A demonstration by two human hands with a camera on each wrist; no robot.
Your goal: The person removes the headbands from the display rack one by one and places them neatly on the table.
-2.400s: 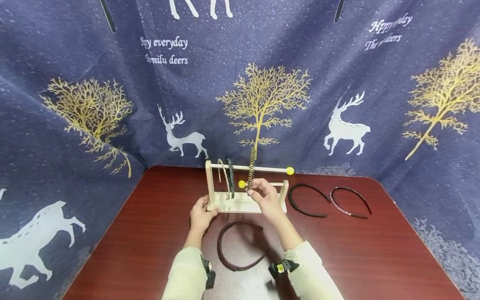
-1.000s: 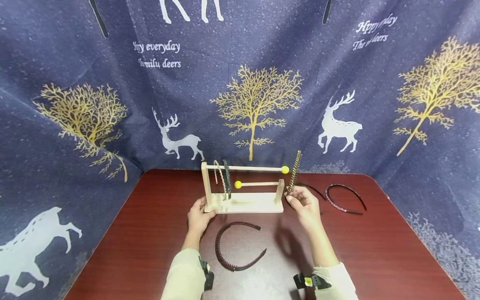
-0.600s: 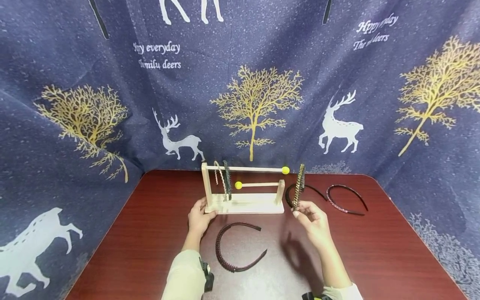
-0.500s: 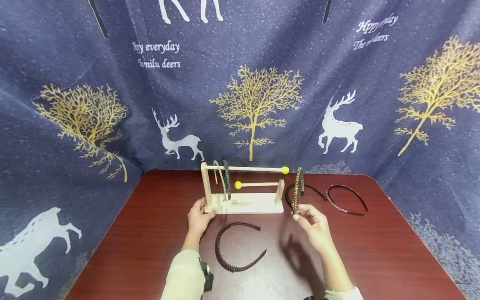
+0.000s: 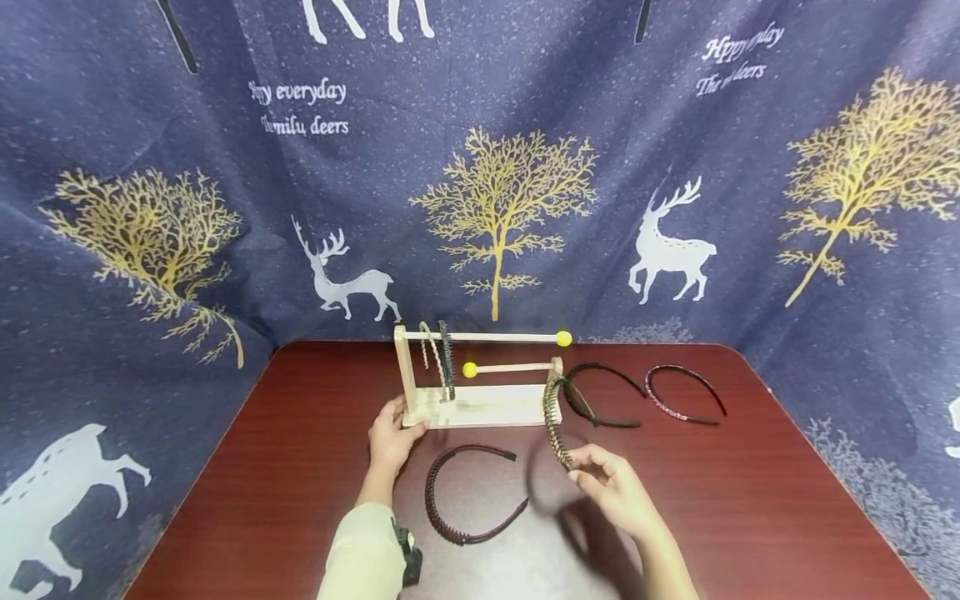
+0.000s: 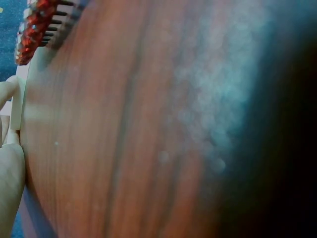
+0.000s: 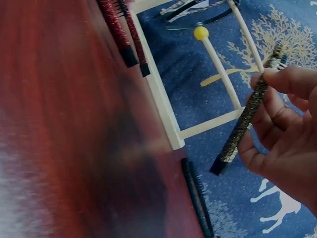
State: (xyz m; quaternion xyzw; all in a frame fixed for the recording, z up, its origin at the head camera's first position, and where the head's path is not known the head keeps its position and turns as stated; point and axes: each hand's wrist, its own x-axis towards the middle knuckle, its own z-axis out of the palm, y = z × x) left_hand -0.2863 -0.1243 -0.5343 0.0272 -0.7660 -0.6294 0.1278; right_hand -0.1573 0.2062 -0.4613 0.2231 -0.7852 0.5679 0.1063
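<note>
In the head view my right hand (image 5: 611, 492) pinches a gold-and-black toothed headband (image 5: 552, 421) near its lower end. The headband is held tilted over the table, in front of the right end of a wooden rack (image 5: 487, 406). My thumb and fingers grip the same headband (image 7: 245, 116) in the right wrist view. At the rack's left end, my left hand (image 5: 392, 433) holds the base, thumb in front. A beige twisted headband (image 5: 432, 354) and a black toothed headband (image 5: 447, 358) hang on the rack's upper rod. The shorter lower rod (image 5: 513, 367) bears nothing.
A dark red toothed headband (image 5: 442, 508) lies on the table (image 5: 300, 500) in front of the rack. Right of the rack lie a black headband (image 5: 618, 423) and a pink-patterned one (image 5: 667, 408). Yellow balls (image 5: 564, 338) cap the rods' ends. A patterned cloth (image 5: 495, 250) hangs behind.
My right hand has carried the gold headband from the rack's rods out to the right, then down and back toward me, tipping it over. My left hand stays on the base.
</note>
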